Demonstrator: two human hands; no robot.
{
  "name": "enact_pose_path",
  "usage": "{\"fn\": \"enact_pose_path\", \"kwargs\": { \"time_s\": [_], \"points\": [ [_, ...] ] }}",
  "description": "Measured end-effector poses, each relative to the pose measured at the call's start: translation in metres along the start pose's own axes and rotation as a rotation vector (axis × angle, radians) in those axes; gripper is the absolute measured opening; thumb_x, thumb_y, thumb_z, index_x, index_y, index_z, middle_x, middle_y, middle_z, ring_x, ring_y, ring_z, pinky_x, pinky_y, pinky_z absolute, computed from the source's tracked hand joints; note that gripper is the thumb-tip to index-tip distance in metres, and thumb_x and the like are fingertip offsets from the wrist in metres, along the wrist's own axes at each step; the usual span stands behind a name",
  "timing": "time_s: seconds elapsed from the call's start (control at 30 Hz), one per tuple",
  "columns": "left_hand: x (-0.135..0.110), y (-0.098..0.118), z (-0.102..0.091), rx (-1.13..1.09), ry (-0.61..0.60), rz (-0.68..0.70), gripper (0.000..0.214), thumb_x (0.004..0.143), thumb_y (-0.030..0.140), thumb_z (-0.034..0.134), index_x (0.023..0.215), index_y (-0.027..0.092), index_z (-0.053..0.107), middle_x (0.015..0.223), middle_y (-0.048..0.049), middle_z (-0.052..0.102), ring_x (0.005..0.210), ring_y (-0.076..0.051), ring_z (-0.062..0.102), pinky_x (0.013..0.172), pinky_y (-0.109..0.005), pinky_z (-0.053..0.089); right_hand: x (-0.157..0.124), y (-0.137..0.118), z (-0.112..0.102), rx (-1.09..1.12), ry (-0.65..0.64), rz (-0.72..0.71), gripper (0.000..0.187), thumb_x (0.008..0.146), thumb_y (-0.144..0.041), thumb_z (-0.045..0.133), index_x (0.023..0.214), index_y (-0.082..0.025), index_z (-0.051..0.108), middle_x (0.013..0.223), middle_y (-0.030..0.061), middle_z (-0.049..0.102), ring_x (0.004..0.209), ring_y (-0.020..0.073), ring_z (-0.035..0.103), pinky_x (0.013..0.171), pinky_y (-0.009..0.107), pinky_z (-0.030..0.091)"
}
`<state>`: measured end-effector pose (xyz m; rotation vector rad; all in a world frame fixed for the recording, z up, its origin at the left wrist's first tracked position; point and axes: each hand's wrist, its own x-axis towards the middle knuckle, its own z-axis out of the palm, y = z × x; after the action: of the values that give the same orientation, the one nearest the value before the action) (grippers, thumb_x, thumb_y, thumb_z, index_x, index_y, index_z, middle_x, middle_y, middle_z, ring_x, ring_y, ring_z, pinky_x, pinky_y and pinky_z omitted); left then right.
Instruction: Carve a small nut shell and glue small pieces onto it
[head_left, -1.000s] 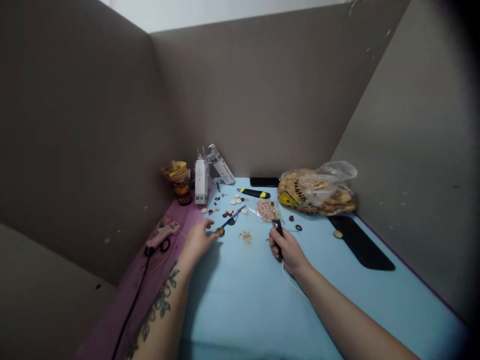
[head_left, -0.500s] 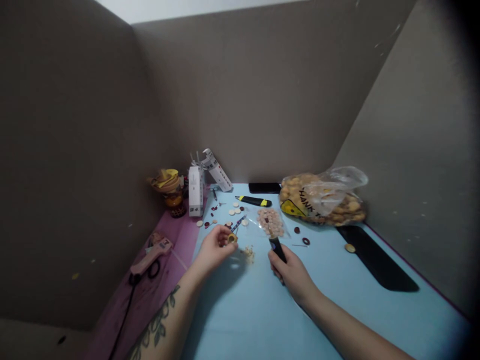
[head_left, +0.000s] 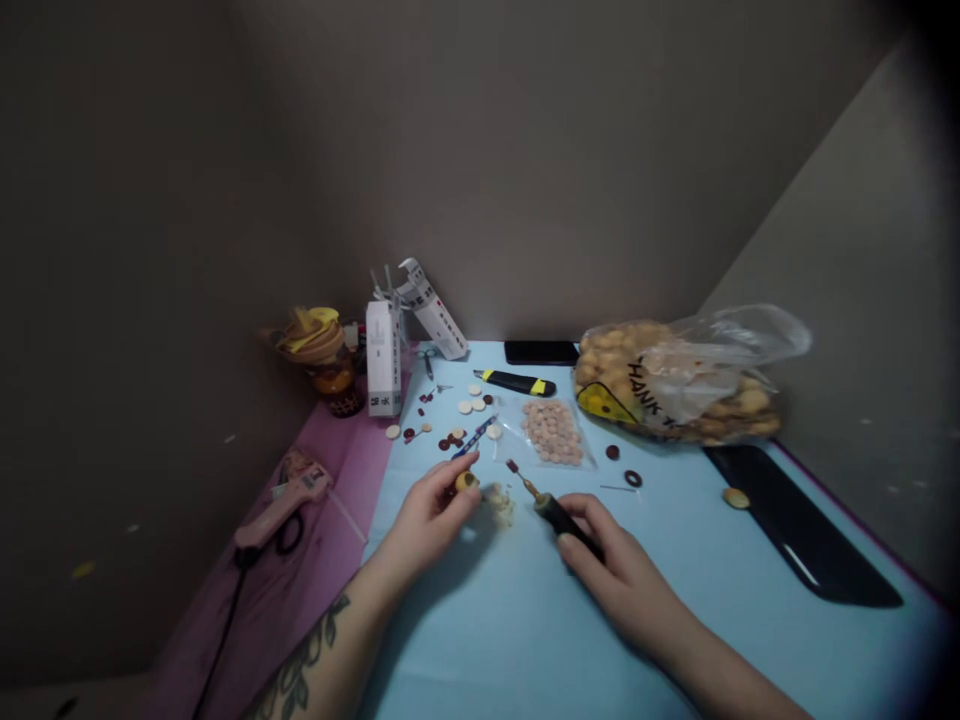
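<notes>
Held in the fingers of my left hand (head_left: 435,512) is a small round tan piece (head_left: 466,481) with a dark opening in it. My right hand (head_left: 619,565) is wrapped around a slim black rotary tool (head_left: 559,514), whose brass-coloured collar and reddish-brown bit (head_left: 512,466) point up and left. The bit is apart from the tan piece. Pale shavings (head_left: 501,506) lie on the blue mat between the two hands. Just beyond my left hand rests a blue patterned stick (head_left: 475,437); its exact kind is unclear.
A clear pouch of pinkish beads (head_left: 553,432), a utility knife (head_left: 517,383) and a black phone (head_left: 541,353) lie farther back. On the right sits a plastic bag of brown lumps (head_left: 675,385). Left stand white boxes (head_left: 384,360), a cup (head_left: 334,375) and a pink glue gun (head_left: 286,497).
The rotary tool has tilted from nearly upright to slanting left, with my right hand shifted slightly right and down. My left hand has turned the tan piece. The camera view has shifted.
</notes>
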<state>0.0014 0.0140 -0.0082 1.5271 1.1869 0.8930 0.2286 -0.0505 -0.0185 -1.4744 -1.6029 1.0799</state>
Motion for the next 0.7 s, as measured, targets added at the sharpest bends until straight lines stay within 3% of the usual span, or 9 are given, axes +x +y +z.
{"fn": "enact_pose_path", "kwargs": {
  "time_s": [0.07, 0.17, 0.27, 0.5, 0.7],
  "points": [
    [-0.001, 0.0, -0.001, 0.013, -0.012, 0.027, 0.043, 0.083, 0.033, 0.059, 0.123, 0.017, 0.059, 0.098, -0.0074, 0.065, 0.087, -0.019, 0.06, 0.077, -0.031, 0.047, -0.004, -0.004, -0.004, -0.127, 0.004, -0.06, 0.024, 0.088, -0.034, 0.048, 0.108, -0.022, 0.052, 0.09, 0.0043, 0.069, 0.078, 0.0198, 0.065, 0.067, 0.03, 0.049],
    [-0.003, -0.001, -0.001, -0.039, -0.01, 0.039, 0.03, 0.081, 0.029, 0.062, 0.108, 0.017, 0.059, 0.087, -0.0035, 0.063, 0.08, -0.017, 0.058, 0.072, -0.028, 0.046, -0.007, -0.005, -0.009, -0.239, 0.023, -0.128, 0.027, 0.086, -0.031, 0.05, 0.111, -0.022, 0.055, 0.1, 0.0075, 0.072, 0.087, 0.023, 0.069, 0.073, 0.033, 0.053],
    [-0.003, 0.0, 0.001, -0.125, -0.017, 0.015, 0.023, 0.076, 0.025, 0.068, 0.096, 0.018, 0.059, 0.087, -0.0033, 0.062, 0.08, -0.016, 0.058, 0.072, -0.027, 0.045, -0.007, -0.003, -0.013, -0.297, 0.066, -0.169, 0.028, 0.085, -0.03, 0.051, 0.111, -0.022, 0.057, 0.101, 0.0085, 0.073, 0.088, 0.0238, 0.071, 0.074, 0.035, 0.056],
    [-0.006, 0.004, 0.004, -0.259, -0.015, -0.021, 0.026, 0.073, 0.021, 0.071, 0.098, 0.018, 0.065, 0.096, -0.0074, 0.067, 0.085, -0.018, 0.061, 0.076, -0.031, 0.048, -0.007, -0.003, -0.015, -0.407, 0.117, -0.287, 0.025, 0.083, -0.024, 0.054, 0.107, -0.023, 0.061, 0.101, 0.0057, 0.074, 0.09, 0.0207, 0.071, 0.076, 0.031, 0.057],
    [-0.005, 0.002, 0.004, -0.276, -0.037, -0.061, 0.031, 0.069, 0.021, 0.075, 0.099, 0.017, 0.069, 0.091, -0.0059, 0.068, 0.083, -0.017, 0.062, 0.075, -0.03, 0.048, -0.009, -0.003, -0.017, -0.44, 0.129, -0.307, 0.024, 0.083, -0.024, 0.054, 0.107, -0.023, 0.06, 0.099, 0.0041, 0.074, 0.087, 0.0193, 0.072, 0.075, 0.03, 0.057]
  ]
}}
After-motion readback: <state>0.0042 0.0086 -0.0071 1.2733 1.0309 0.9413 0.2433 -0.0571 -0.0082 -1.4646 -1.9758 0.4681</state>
